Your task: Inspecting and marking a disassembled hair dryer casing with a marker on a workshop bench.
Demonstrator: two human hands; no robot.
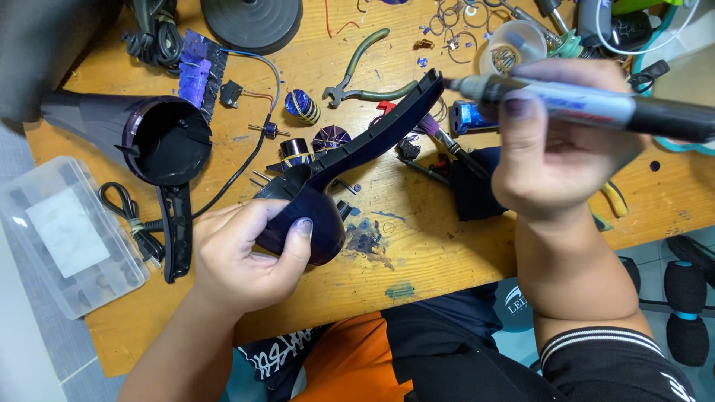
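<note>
Nearest the camera, the left hand (242,260) wraps its fingers around the rounded end of a dark purple hair-dryer shell half (342,171), held just above the wooden workbench (417,257), while the right hand (558,149) at two o'clock is closed around a thick marker (588,104) whose tip touches the shell's handle end. The dryer is plainly taken apart and nowhere near reassembled. Its other body half (153,138) lies at nine o'clock, with pliers (357,82) and small coils (302,106) loose at twelve, and a clear plastic box (63,231) further left.
</note>
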